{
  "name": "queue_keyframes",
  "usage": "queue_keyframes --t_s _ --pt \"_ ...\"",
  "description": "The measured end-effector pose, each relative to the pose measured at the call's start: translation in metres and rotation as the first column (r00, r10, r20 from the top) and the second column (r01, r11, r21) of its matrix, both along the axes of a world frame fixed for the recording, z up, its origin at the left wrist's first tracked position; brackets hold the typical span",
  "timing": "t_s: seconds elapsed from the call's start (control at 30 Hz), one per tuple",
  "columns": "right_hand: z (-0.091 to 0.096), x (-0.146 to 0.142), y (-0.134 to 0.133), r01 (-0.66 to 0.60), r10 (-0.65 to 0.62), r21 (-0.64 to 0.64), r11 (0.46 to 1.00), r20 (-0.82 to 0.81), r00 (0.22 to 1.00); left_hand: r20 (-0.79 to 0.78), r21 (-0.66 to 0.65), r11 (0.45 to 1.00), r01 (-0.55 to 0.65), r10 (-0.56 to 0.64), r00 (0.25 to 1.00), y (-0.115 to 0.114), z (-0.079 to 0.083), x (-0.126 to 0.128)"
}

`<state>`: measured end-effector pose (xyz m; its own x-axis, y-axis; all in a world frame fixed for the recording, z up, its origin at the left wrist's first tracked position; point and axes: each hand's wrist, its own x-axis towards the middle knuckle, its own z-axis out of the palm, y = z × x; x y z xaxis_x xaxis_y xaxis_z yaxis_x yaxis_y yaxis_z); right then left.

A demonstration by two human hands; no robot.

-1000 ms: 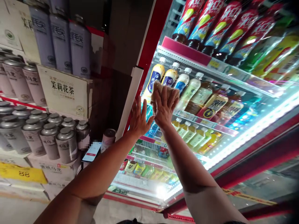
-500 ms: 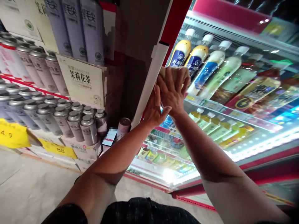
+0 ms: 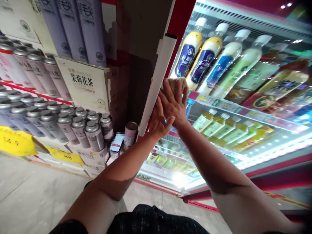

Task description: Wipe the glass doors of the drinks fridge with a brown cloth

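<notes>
A beige cloth (image 3: 175, 82) lies against the front of the lit drinks fridge, beside the white strip (image 3: 159, 74) on its red left frame (image 3: 181, 19). My right hand (image 3: 174, 102) presses on the cloth, fingers spread over it and their tips bent at its upper edge. Just left of it, partly overlapped, my left hand (image 3: 159, 120) rests at the red frame beside the strip. Its index finger is stretched upward and the thumb stands apart; the other fingers are partly hidden. Upright drink bottles (image 3: 207, 60) stand on the shelf right of my hands.
Silver-topped cans (image 3: 94, 135) stand in rows on boxes at left, under a jasmine tea carton (image 3: 83, 83). A phone (image 3: 117, 143) and a pink can (image 3: 131, 131) are near my left forearm. Yellow price tags (image 3: 64, 156) hang over the box edge above the grey floor (image 3: 21, 185).
Both hands and the cloth have moved slightly down and left along the fridge front. The view has shifted a little, with the upper bottles now larger.
</notes>
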<state>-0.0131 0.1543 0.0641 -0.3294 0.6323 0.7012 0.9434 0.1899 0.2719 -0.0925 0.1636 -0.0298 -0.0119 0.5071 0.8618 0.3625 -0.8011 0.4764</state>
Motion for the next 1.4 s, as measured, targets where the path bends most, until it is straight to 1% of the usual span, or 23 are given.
queue_keyframes --t_s 0.07,0.13,0.2,0.23,0.3,0.37,0.4,0.47,0.57,0.6,0.63,0.7,0.77,0.83,0.9,1.0,1.07,1.13,1.23,1.3,1.4 --pt "0.003 0.01 -0.003 0.007 -0.006 0.033 0.999 -0.025 1.0 -0.01 -0.003 1.0 0.007 -0.007 1.0 0.0 -0.003 0.0" --pt "0.009 0.021 -0.005 0.05 -0.037 0.125 0.991 -0.103 0.994 -0.017 -0.008 1.0 0.0 0.0 1.0 0.0 -0.004 0.001" --pt "0.005 0.027 -0.006 0.094 -0.065 0.181 0.979 -0.162 0.985 -0.024 -0.001 1.0 -0.023 0.023 0.999 0.001 -0.005 0.003" --pt "-0.002 0.029 -0.007 0.096 -0.068 0.172 0.98 -0.164 0.984 -0.026 0.011 0.999 -0.036 0.037 0.999 0.002 -0.006 0.003" --pt "-0.022 0.031 -0.008 0.07 -0.057 0.097 0.993 -0.127 0.99 -0.024 0.047 0.998 -0.046 0.047 0.999 0.001 -0.008 0.005" --pt "-0.04 0.034 -0.011 0.039 -0.039 0.009 0.999 -0.082 0.996 -0.016 0.082 0.996 -0.03 0.032 0.999 0.0 -0.012 0.007" --pt "-0.045 0.037 -0.013 0.029 -0.03 -0.017 0.999 -0.066 0.997 -0.011 0.089 0.996 -0.019 0.02 1.0 -0.001 -0.013 0.007" --pt "-0.047 0.044 -0.016 0.028 -0.029 -0.013 1.0 -0.065 0.997 -0.006 0.068 0.998 -0.01 0.011 1.0 -0.003 -0.016 0.009" --pt "-0.039 0.055 -0.019 0.083 -0.072 0.066 0.994 -0.148 0.986 -0.027 0.003 0.999 -0.034 0.034 0.999 -0.005 -0.02 0.012" --pt "-0.04 0.058 -0.02 0.101 -0.085 0.085 0.991 -0.179 0.98 -0.043 -0.009 0.999 -0.049 0.048 0.998 -0.006 -0.021 0.013" --pt "-0.042 0.06 -0.021 0.111 -0.092 0.09 0.99 -0.199 0.976 -0.059 -0.016 0.998 -0.066 0.065 0.996 -0.005 -0.023 0.015" --pt "-0.054 0.064 -0.025 0.098 -0.084 0.061 0.993 -0.197 0.977 -0.09 -0.021 0.994 -0.105 0.103 0.991 -0.005 -0.027 0.019" --pt "-0.068 0.069 -0.028 0.065 -0.064 0.003 0.998 -0.154 0.986 -0.115 -0.03 0.99 -0.135 0.131 0.985 -0.005 -0.031 0.023" --pt "-0.074 0.076 -0.03 0.04 -0.043 -0.025 0.999 -0.106 0.993 -0.126 -0.037 0.988 -0.15 0.144 0.982 -0.006 -0.034 0.027" --pt "-0.072 0.085 -0.03 0.041 -0.039 0.02 0.999 -0.099 0.994 -0.115 -0.037 0.986 -0.163 0.158 0.981 -0.007 -0.036 0.03" --pt "-0.064 0.099 -0.027 0.079 -0.051 0.166 0.983 -0.167 0.985 -0.092 -0.041 0.982 -0.183 0.179 0.98 -0.007 -0.037 0.034" --pt "-0.067 0.105 -0.026 0.086 -0.043 0.223 0.971 -0.19 0.981 -0.096 -0.051 0.981 -0.19 0.184 0.978 -0.006 -0.038 0.037" --pt "-0.075 0.108 -0.028 0.064 -0.029 0.208 0.976 -0.169 0.985 -0.102 -0.057 0.977 -0.206 0.2 0.975 -0.007 -0.039 0.041" --pt "-0.085 0.117 -0.035 0.013 -0.001 0.137 0.99 -0.093 0.996 -0.104 -0.059 0.97 -0.235 0.228 0.968 -0.011 -0.038 0.049" --pt "-0.081 0.128 -0.039 0.018 -0.007 0.139 0.99 -0.08 0.997 -0.1 -0.075 0.965 -0.253 0.245 0.964 -0.017 -0.035 0.057" --pt "-0.069 0.148 -0.042 0.117 -0.081 0.218 0.969 -0.168 0.982 -0.13 -0.083 0.963 -0.256 0.244 0.961 -0.028 -0.029 0.071"
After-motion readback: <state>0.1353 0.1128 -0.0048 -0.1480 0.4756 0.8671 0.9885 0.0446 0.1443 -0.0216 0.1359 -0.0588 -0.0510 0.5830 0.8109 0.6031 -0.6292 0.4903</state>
